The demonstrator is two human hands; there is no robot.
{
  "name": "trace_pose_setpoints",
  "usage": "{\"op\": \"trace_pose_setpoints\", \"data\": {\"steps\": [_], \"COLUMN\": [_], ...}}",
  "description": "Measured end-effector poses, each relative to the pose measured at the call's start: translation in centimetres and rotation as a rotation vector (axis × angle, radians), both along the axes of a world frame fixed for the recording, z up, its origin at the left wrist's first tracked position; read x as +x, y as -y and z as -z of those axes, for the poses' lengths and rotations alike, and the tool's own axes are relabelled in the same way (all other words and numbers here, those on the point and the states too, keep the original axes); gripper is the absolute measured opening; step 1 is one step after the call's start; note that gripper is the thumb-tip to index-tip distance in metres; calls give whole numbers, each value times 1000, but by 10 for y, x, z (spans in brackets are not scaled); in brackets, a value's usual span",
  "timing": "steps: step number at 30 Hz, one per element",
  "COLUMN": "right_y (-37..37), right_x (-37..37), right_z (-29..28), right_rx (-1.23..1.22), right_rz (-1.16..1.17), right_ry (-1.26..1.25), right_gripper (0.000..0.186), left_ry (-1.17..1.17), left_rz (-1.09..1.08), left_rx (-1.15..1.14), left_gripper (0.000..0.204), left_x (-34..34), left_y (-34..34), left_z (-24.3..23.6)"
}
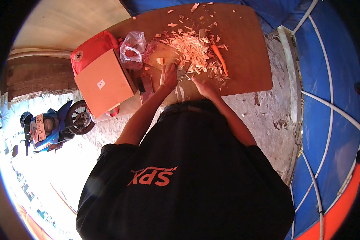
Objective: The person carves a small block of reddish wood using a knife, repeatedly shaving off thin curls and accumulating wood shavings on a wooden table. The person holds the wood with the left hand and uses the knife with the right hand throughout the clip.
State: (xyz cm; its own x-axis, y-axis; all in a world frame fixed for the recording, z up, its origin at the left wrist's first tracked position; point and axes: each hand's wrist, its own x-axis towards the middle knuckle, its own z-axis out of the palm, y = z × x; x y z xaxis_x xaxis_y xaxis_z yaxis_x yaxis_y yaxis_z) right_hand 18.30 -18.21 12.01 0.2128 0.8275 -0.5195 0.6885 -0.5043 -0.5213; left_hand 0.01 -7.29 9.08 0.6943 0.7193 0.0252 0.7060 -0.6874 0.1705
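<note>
My left hand (169, 77) rests at the near edge of a wooden cutting board (165, 53), its fingers bent down and pressed together. What lies under the fingertips is hidden. To its right, my right hand (205, 87) is closed around what looks like the handle of a knife (183, 75), its dull blade pointing toward the left hand. Just beyond both hands spreads a heap of pale cut strips (196, 50). A small pale block (160, 61) sits on the board. Along the heap's right side lies a long, tapered orange thing (220, 60), like a carrot.
Scraps are scattered over the brown table (248, 52). Left of the board are a pinkish chopped heap (149, 50), a clear plastic bag (133, 50), a cardboard box (104, 84) and a red bag (93, 48). A motorbike (56, 124) stands farther left; blue tarpaulin (316, 60) hangs on the right.
</note>
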Motion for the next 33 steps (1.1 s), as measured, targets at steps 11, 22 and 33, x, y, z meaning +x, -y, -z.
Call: {"op": "trace_pose_setpoints", "data": {"steps": [11, 22, 33], "right_y": [10, 10, -1], "right_x": [10, 9, 11], "right_z": [-10, 11, 16], "right_rx": [-90, -68, -104], "right_rz": [73, 3, -38], "right_ry": [28, -16, -12], "right_gripper": [89, 72, 86], "left_ry": [-10, -85, -73], "left_rz": [-36, -1, 5], "left_rx": [-50, -80, -68], "left_gripper": [68, 59, 57], "left_x": [-2, -4, -4], "left_y": [3, 1, 1], "left_z": [4, 1, -2]}}
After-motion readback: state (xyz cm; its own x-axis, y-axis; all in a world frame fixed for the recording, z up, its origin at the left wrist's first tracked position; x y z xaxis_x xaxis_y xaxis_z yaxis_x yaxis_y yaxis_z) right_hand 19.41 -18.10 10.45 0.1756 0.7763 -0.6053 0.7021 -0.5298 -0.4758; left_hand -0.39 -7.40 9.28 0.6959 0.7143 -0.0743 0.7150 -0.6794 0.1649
